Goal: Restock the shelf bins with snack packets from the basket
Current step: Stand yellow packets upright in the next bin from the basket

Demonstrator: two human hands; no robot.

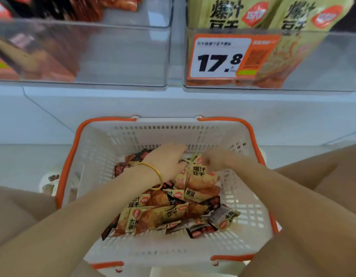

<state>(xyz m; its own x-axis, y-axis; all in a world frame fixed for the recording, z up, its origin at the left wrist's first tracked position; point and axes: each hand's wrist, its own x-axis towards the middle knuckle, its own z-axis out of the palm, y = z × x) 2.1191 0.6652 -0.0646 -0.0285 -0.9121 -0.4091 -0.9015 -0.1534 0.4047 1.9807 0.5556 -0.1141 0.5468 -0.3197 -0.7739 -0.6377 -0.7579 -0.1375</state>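
Left hand (pixel 167 158) and right hand (pixel 215 159) dig at twelve o'clock in the basket (pixel 67 166); can't tell either grip. Best gather only yellow packets (pixel 201 172) for the one-o'clock bin (pixel 333 56).

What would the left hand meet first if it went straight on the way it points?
Probably the yellow snack packets at the left hand's fingertips; beyond them, the far wall of the basket. Depth is unclear.

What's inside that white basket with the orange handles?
The basket holds a loose heap of small snack packets, yellow and dark. The left hand and right hand reach in, covering the packets beneath them; the basket floor under the heap is hidden.
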